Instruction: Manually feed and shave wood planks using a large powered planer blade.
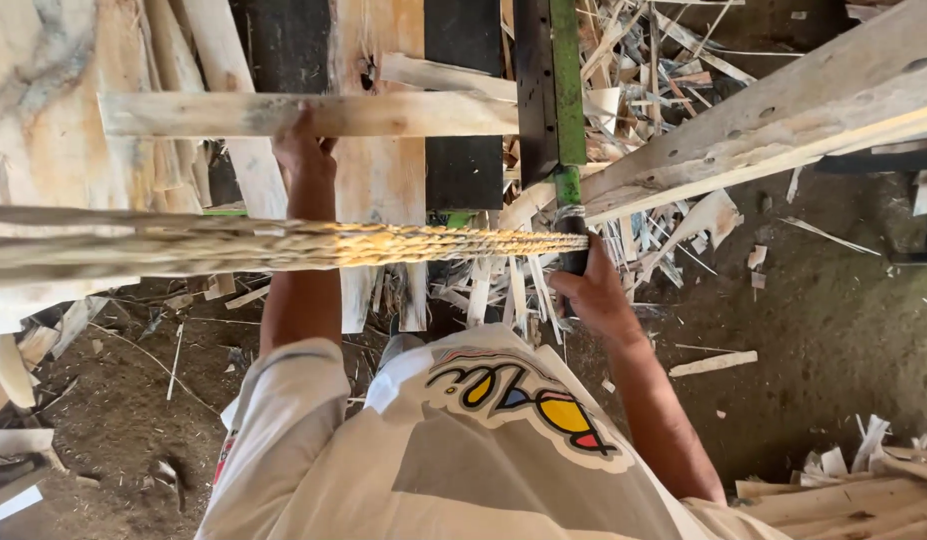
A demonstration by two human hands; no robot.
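Observation:
My left hand (pixel 303 150) grips a pale wooden strip (pixel 183 114) that lies crosswise at the top, its right end against a long dark blade with a green edge (pixel 551 80). My right hand (pixel 588 288) is closed round the blade's dark handle (pixel 573 240), just below its green neck. A thick braided rope (pixel 283 245) stretches across the view in front of my left forearm and hides part of it. My white printed shirt fills the lower middle.
A heavy weathered plank (pixel 783 120) with holes slants up to the right. Pale boards (pixel 43 100) stand at the left. Wood splinters and offcuts (pixel 643 60) litter the dirt floor (pixel 833 320); stacked strips (pixel 843 495) lie at bottom right.

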